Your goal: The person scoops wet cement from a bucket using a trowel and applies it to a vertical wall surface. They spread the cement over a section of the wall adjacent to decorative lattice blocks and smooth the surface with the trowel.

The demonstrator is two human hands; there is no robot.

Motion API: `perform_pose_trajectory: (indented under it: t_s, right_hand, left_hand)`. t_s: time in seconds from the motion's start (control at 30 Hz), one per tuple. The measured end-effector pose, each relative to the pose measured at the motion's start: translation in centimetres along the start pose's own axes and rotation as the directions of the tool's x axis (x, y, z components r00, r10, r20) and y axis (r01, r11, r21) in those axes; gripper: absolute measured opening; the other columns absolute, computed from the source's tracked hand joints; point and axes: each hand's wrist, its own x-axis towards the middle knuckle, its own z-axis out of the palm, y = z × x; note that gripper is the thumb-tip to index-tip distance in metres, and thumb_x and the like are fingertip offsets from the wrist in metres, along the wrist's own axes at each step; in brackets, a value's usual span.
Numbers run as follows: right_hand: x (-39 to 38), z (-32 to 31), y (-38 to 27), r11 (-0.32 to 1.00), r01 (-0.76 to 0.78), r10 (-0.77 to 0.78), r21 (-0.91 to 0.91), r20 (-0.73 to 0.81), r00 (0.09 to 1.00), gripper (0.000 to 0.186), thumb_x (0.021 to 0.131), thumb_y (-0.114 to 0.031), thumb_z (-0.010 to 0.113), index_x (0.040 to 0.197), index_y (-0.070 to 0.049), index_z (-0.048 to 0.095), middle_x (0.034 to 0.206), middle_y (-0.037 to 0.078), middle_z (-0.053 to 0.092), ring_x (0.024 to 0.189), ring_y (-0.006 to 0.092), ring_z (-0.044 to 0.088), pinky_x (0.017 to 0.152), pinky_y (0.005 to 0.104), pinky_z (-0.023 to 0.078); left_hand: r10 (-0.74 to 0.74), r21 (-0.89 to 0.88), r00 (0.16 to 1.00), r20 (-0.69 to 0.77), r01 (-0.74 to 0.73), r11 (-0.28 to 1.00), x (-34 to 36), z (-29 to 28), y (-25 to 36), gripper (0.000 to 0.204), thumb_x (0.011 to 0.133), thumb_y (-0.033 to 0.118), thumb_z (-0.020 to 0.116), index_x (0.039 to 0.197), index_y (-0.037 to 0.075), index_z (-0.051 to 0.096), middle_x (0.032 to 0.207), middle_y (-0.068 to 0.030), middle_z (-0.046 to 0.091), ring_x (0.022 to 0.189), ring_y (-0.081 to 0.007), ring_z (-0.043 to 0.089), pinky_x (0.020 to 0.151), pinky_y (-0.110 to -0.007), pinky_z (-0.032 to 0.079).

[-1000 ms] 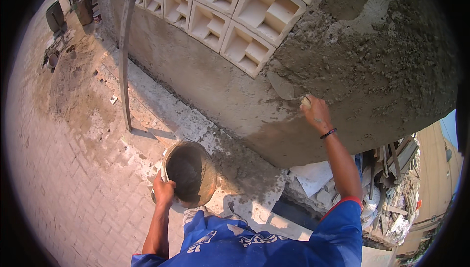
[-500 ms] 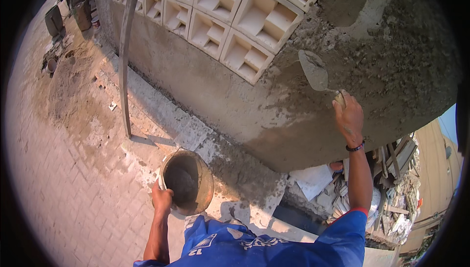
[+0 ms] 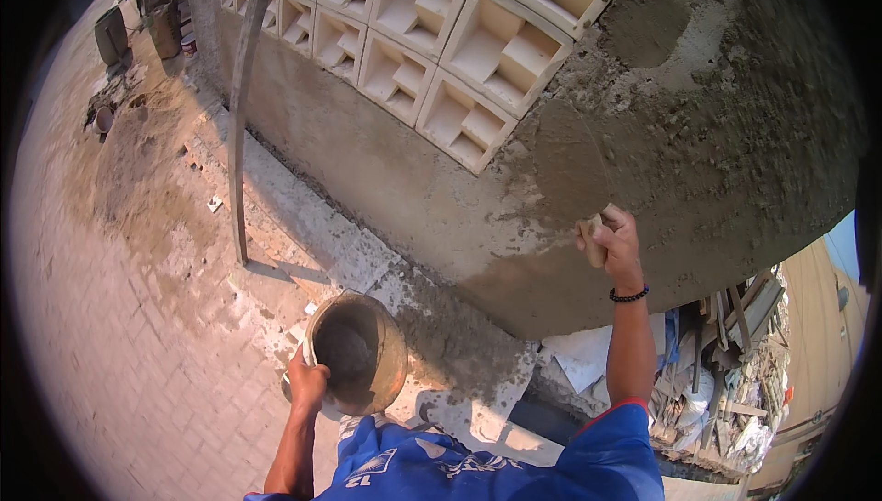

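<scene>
My right hand [image 3: 614, 242] is closed around the light handle of a trowel [image 3: 595, 242], held close to the plastered wall [image 3: 404, 179]. The trowel's blade is hard to make out against the wet grey mortar [image 3: 570, 156] just beyond it. Low on the left, my left hand [image 3: 306, 381] grips the rim of a mortar-smeared bucket [image 3: 390, 363], tilted so its inside shows. Some grey mortar [image 3: 347, 354] lies in the bucket.
Cream ventilation blocks [image 3: 469, 124] are set in the wall. A long wooden pole [image 3: 235, 152] leans near it. Rubble and wood scraps [image 3: 726, 391] lie at right. A sand heap [image 3: 138, 161] and bins [image 3: 112, 37] stand far left on the paved ground [image 3: 119, 354].
My right hand has moved down and left, turning the trowel so its blade no longer shows flat. A smoother mortar patch shows below the blocks. My left hand still holds the bucket.
</scene>
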Motion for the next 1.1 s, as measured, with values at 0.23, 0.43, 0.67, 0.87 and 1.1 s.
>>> perform_pose_trajectory:
  t_s: [0.23, 0.43, 0.67, 0.87, 1.1]
  right_hand:
    - [5.9, -2.9, -4.7, 0.93, 0.052, -0.208, -0.364, -0.406, 0.89, 0.047, 0.09, -0.022, 0.065, 0.124, 0.008, 0.055, 0.083, 0.003, 0.061, 0.065, 0.0086, 0.056, 0.055, 0.0239, 0.044]
    - [2.9, 2.2, -3.3, 0.345, 0.041, -0.143, -0.938, -0.01, 0.99, 0.042, 0.087, -0.023, 0.066, 0.12, 0.003, 0.059, 0.09, 0.019, 0.068, 0.082, 0.0344, 0.066, 0.071, 0.0425, 0.05]
    - [6.2, 5.7, 0.6, 0.01, -0.16, 0.068, -0.987, -0.159, 0.985, 0.035, 0.088, -0.024, 0.065, 0.113, 0.001, 0.061, 0.095, 0.025, 0.066, 0.096, 0.0421, 0.063, 0.081, 0.0508, 0.05]
    - [8.8, 5.1, -4.4, 0.064, -0.224, -0.041, -0.972, -0.227, 0.973, 0.037, 0.088, -0.024, 0.065, 0.115, 0.0, 0.062, 0.103, 0.024, 0.067, 0.1, 0.0426, 0.062, 0.084, 0.0506, 0.049]
    - [6.9, 5.1, -12.3, 0.1, -0.271, -0.243, -0.957, -0.288, 0.926, 0.036, 0.088, -0.023, 0.066, 0.118, -0.003, 0.063, 0.106, 0.023, 0.067, 0.099, 0.0425, 0.063, 0.083, 0.0489, 0.05]
  left_hand:
    - [0.048, 0.016, 0.999, -0.018, -0.048, 0.999, 1.5, -0.4, -1.7, 0.068, 0.064, -0.014, 0.051, 0.131, -0.003, 0.055, 0.103, -0.013, 0.067, 0.084, -0.02, 0.064, 0.073, -0.031, 0.052]
    - [0.031, 0.042, 0.999, -0.02, -0.03, 0.999, 2.6, -1.1, -3.4, 0.069, 0.064, -0.013, 0.051, 0.132, -0.003, 0.054, 0.103, -0.0141, 0.067, 0.085, -0.0212, 0.065, 0.075, -0.031, 0.052]
    - [-0.002, 0.086, 1.0, -0.003, 0.003, 0.996, 1.8, -1.6, -1.9, 0.07, 0.064, -0.013, 0.051, 0.133, -0.002, 0.054, 0.105, -0.013, 0.068, 0.087, -0.0213, 0.065, 0.076, -0.032, 0.052]
    - [0.028, 0.011, 1.0, -0.013, -0.028, 1.0, 1.6, -2.0, -3.1, 0.068, 0.065, -0.013, 0.051, 0.132, -0.002, 0.055, 0.104, -0.0128, 0.068, 0.085, -0.0212, 0.065, 0.075, -0.031, 0.052]
    - [0.021, -0.009, 0.999, -0.025, -0.021, 1.0, 1.2, -3.7, -3.9, 0.066, 0.066, -0.011, 0.053, 0.131, 0.0, 0.056, 0.099, -0.0123, 0.069, 0.08, -0.0195, 0.064, 0.072, -0.031, 0.051]
